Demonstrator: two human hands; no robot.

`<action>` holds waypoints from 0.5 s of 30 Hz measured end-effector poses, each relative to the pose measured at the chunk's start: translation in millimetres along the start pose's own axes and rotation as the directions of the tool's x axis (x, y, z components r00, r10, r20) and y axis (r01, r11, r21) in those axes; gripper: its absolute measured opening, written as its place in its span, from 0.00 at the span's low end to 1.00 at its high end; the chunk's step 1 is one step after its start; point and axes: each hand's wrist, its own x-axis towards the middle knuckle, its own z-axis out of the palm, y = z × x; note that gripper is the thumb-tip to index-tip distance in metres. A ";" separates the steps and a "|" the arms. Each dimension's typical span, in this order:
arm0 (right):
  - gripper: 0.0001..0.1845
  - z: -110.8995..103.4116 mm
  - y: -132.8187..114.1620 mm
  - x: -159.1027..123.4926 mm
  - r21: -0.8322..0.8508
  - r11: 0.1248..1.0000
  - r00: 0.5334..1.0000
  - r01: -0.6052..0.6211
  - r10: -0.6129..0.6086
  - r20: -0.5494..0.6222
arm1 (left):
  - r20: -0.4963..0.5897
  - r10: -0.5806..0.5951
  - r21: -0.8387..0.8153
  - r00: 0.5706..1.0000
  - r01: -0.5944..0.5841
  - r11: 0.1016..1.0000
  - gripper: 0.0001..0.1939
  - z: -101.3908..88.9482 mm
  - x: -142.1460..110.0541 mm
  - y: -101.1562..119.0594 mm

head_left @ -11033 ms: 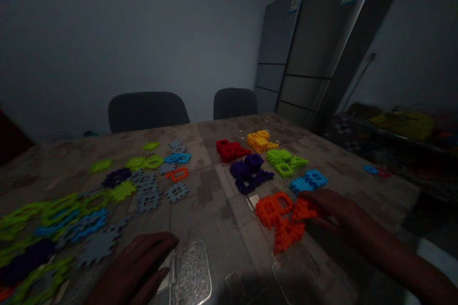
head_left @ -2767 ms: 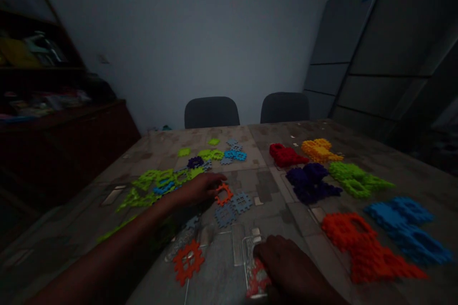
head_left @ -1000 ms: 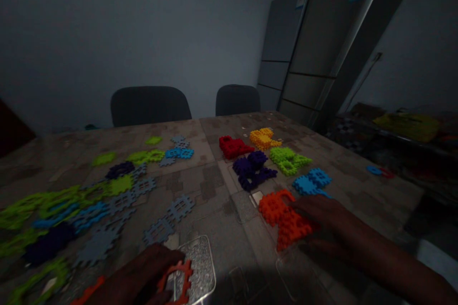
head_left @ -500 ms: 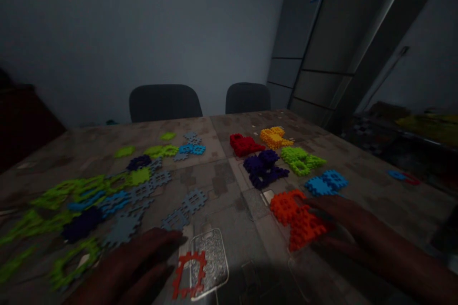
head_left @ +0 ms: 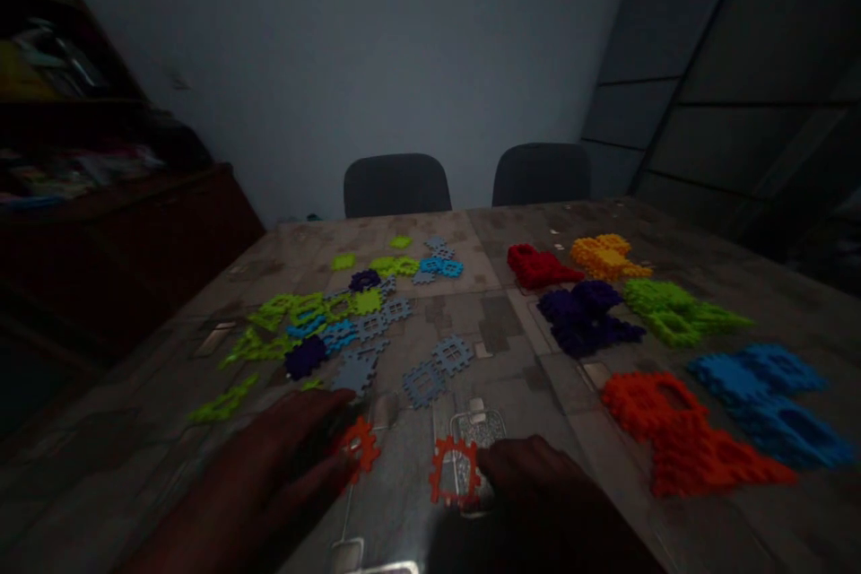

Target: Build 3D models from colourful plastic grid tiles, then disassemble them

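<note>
An orange toothed plastic building piece (head_left: pixel 363 448) sits between the thumb and fingers of my left hand (head_left: pixel 275 457), which covers part of it. Just to its right, an orange square frame piece (head_left: pixel 436 471) with a large opening lies on the table. The fingertips of my right hand (head_left: pixel 538 475) are together at its right edge; its thumb is hidden in the dark. Beyond my hands lie grey window-like pieces (head_left: pixel 425 384). A dark purple piece (head_left: pixel 306 357) and lime green pieces (head_left: pixel 269 314) spread to the left.
Sorted stacks stand on the right: orange (head_left: pixel 673 430), blue (head_left: pixel 767 386), green (head_left: pixel 676 309), purple (head_left: pixel 585 314), red (head_left: pixel 534 265) and yellow (head_left: pixel 605 253). Two dark chairs (head_left: pixel 396 184) are behind the table (head_left: pixel 484 314). A wooden cabinet (head_left: pixel 134 233) is at left.
My right hand has left the orange stack and come in to the orange frame piece. An orange piece now shows in my left hand. The view has turned left.
</note>
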 end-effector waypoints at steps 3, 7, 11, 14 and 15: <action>0.35 14.0 -7.1 14.5 -0.081 0.996 1.000 0.025 -0.026 -0.008 | 0.034 0.057 0.113 0.998 -0.060 0.992 0.27 7.5 -6.1 0.8; 0.27 15.1 -17.4 29.4 -0.145 0.988 0.999 -0.048 0.045 -0.020 | 0.078 0.131 0.115 0.988 -0.140 0.984 0.26 17.6 -3.6 2.4; 0.18 17.7 -14.5 32.9 -0.138 0.990 1.000 -0.003 0.005 0.014 | 0.139 0.180 0.054 0.974 -0.189 0.981 0.26 20.7 -1.5 3.7; 0.11 14.8 -2.0 24.2 -0.061 0.995 0.996 0.083 -0.080 0.043 | 0.163 0.235 -0.012 0.958 -0.236 0.972 0.27 20.1 -6.1 5.7; 0.11 12.6 1.9 20.5 -0.036 0.995 0.996 0.088 -0.086 0.037 | 0.170 0.249 -0.028 0.954 -0.248 0.968 0.27 20.3 -8.0 6.4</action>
